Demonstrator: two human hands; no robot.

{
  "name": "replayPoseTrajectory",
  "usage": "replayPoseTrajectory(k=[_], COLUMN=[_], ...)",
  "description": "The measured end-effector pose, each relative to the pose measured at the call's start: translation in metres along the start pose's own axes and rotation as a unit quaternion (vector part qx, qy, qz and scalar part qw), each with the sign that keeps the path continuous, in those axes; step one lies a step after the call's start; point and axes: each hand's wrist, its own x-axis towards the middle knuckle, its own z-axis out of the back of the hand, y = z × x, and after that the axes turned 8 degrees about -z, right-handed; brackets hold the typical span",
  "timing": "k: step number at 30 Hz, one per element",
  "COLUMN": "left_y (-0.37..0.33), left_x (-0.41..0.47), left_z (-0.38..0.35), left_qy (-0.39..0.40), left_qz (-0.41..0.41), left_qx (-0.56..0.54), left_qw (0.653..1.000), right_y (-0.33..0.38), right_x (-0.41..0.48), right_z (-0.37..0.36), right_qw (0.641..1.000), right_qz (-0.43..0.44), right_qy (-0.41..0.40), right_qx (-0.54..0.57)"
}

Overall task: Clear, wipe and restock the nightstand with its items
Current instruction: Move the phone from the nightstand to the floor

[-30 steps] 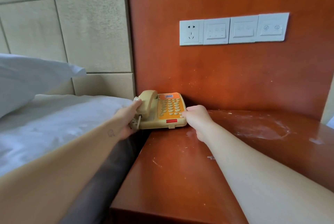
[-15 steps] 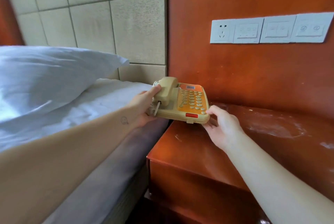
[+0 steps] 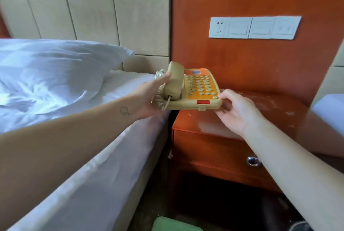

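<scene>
- Head view: we see the phone (image 3: 197,89), beige with an orange keypad, held in both hands over the left edge of the nightstand (image 3: 204,137). Its left end overhangs the gap toward the bed (image 3: 93,156), and it looks clear of the top.
- Left hand (image 3: 149,98): grasps the phone's left end, thumb laid along the handset (image 3: 174,81), fingers tucked underneath, out of sight.
- Right hand (image 3: 236,111): pinches the front right corner, thumb on top, fingers curled beneath.
- Handset sits in its cradle; the coiled cord (image 3: 158,96) bunches against the left palm.
- Nightstand top shows pale smears toward the right; a metal knob (image 3: 253,161) is on the drawer front.
- Pillow (image 3: 55,66) on the bed, left.
- White switch panel (image 3: 255,28) on the wooden wall above.
- Green object (image 3: 173,225) at the bottom edge; we cannot tell what it is.
</scene>
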Motion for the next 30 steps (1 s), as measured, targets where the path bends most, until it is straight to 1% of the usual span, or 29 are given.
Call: replayPoseTrajectory(k=[3, 6, 9, 11, 16, 20, 22, 25, 28, 30], left_y=[-0.009, -0.004, 0.022, 0.046, 0.112, 0.156, 0.167, 0.176, 0.182, 0.183], left_x=[-0.019, -0.034, -0.042, -0.050, -0.090, -0.122, -0.135, -0.151, -0.169, -0.181], left_z=[-0.012, -0.026, -0.035, -0.049, -0.087, -0.106, -0.110, -0.115, -0.122, -0.124], left_qy=[0.006, 0.022, 0.034, 0.042, 0.024, 0.030, 0.044, 0.069, 0.063, 0.068], left_qz=[0.011, 0.080, 0.113, 0.107, 0.092, 0.034, 0.025, 0.034, 0.032, 0.057], left_qx=[0.007, -0.010, -0.008, -0.010, 0.050, 0.087, 0.093, 0.127, 0.144, 0.130], left_qw=[1.000, 0.996, 0.993, 0.993, 0.994, 0.995, 0.994, 0.989, 0.987, 0.987], right_y=[0.006, 0.006, 0.001, -0.005, -0.036, -0.067, -0.075, -0.079, -0.084, -0.089], right_x=[-0.035, -0.072, -0.104, -0.119, -0.158, -0.187, -0.199, -0.215, -0.234, -0.248], right_z=[0.004, 0.019, 0.046, 0.071, 0.138, 0.180, 0.198, 0.215, 0.223, 0.227], right_qw=[0.999, 0.997, 0.995, 0.993, 0.988, 0.989, 0.988, 0.987, 0.987, 0.987], right_qz=[0.005, -0.004, -0.006, -0.010, -0.003, 0.009, 0.011, 0.007, -0.004, -0.006], right_qy=[-0.035, -0.075, -0.100, -0.117, -0.150, -0.142, -0.152, -0.163, -0.163, -0.158], right_qx=[0.007, -0.006, -0.014, -0.020, -0.031, -0.048, -0.036, -0.007, -0.003, -0.012])
